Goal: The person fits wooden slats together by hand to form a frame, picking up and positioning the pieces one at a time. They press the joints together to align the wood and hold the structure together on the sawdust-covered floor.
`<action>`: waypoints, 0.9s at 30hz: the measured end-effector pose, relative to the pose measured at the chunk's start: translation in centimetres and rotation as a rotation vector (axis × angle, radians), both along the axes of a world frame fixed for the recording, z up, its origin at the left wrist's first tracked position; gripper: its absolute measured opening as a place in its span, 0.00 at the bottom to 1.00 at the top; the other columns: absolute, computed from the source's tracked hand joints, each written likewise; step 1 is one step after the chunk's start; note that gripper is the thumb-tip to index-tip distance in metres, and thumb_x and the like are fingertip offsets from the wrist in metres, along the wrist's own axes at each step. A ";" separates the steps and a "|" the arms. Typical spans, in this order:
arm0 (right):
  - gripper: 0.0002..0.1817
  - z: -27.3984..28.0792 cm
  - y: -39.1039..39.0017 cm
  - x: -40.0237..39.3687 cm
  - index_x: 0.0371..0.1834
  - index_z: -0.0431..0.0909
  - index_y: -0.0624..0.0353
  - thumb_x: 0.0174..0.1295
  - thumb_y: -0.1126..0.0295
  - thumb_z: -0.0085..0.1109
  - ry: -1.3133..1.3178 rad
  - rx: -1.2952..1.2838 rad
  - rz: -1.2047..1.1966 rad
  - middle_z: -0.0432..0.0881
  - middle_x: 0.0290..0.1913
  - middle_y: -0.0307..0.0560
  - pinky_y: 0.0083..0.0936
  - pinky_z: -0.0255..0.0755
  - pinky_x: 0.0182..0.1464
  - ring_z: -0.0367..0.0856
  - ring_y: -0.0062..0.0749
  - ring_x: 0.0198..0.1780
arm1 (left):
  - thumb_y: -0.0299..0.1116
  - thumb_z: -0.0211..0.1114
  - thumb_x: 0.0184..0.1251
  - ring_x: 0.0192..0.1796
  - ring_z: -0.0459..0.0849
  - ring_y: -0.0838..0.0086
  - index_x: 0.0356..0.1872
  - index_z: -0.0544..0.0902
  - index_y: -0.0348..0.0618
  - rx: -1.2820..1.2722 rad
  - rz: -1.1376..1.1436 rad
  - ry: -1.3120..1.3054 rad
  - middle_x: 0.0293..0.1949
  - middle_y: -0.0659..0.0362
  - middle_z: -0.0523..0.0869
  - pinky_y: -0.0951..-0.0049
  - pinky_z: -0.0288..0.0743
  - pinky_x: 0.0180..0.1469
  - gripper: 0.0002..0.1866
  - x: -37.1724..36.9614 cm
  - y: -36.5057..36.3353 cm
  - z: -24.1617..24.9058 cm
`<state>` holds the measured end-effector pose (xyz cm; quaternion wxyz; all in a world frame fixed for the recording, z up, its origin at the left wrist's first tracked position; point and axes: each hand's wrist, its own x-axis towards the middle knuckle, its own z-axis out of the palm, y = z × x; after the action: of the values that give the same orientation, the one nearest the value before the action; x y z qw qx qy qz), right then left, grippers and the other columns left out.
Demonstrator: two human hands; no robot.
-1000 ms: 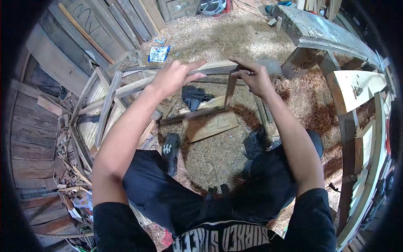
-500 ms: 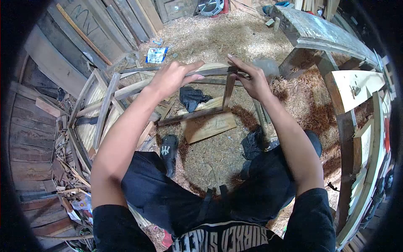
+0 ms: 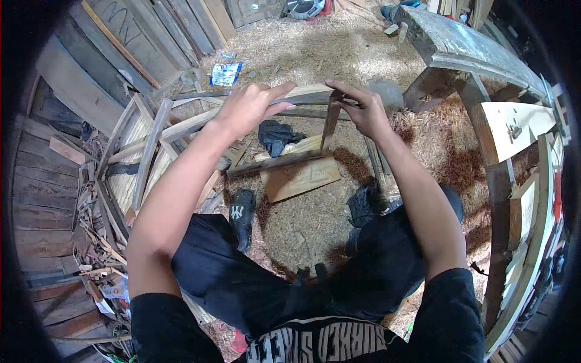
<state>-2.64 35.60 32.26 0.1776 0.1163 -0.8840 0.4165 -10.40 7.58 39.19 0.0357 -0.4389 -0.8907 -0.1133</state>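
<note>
A wooden frame (image 3: 278, 163) is held up in front of me, its upper rail (image 3: 310, 97) running between my hands. My left hand (image 3: 248, 109) closes around that rail, with index finger on top and thumb underneath. At the right corner, my right hand (image 3: 365, 110) pinches the frame where the upper rail meets a short upright (image 3: 330, 126). Below the frame a pale board (image 3: 302, 179) lies on the sawdust, close to a black plastic bag (image 3: 279, 138). My palms hide part of the rail.
A workbench (image 3: 451, 39) stands at the right, with a pale wood piece (image 3: 517, 130) lower down. Another slatted wooden frame (image 3: 151, 145) leans at the left beside scrap wood. A circular saw (image 3: 304, 8) sits at the back; a blue-and-white packet (image 3: 226, 74) lies on the floor.
Both hands keep their hold on the frame, and the right fingertips have shifted very slightly left. The view has moved a little; otherwise the scene looks the same.
</note>
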 end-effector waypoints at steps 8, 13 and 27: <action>0.28 0.3 -0.7 0.1 0.67 0.85 0.45 0.63 0.79 0.71 -0.025 -0.054 -0.004 0.89 0.60 0.49 0.36 0.83 0.62 0.88 0.36 0.60 | 0.51 0.65 0.75 0.46 0.91 0.47 0.72 0.78 0.60 0.038 -0.041 -0.068 0.40 0.45 0.91 0.48 0.85 0.48 0.27 -0.2 -0.7 0.2; 0.28 0.3 -2.0 0.1 0.66 0.85 0.39 0.63 0.79 0.70 0.014 -0.111 0.021 0.87 0.63 0.48 0.36 0.83 0.63 0.88 0.39 0.61 | 0.50 0.67 0.73 0.45 0.91 0.49 0.71 0.80 0.62 0.022 -0.063 -0.017 0.42 0.46 0.92 0.49 0.85 0.50 0.26 -0.6 -1.8 0.7; 0.29 1.4 -2.7 0.0 0.67 0.85 0.42 0.63 0.79 0.71 -0.024 -0.083 0.060 0.89 0.60 0.47 0.34 0.83 0.62 0.89 0.34 0.59 | 0.50 0.67 0.74 0.47 0.90 0.46 0.72 0.79 0.62 0.018 0.022 -0.056 0.44 0.45 0.91 0.47 0.85 0.51 0.27 0.3 -2.8 0.0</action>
<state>-2.59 32.91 33.63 0.1591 0.1305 -0.8642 0.4591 -10.11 4.76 39.21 0.0160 -0.4256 -0.8949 -0.1332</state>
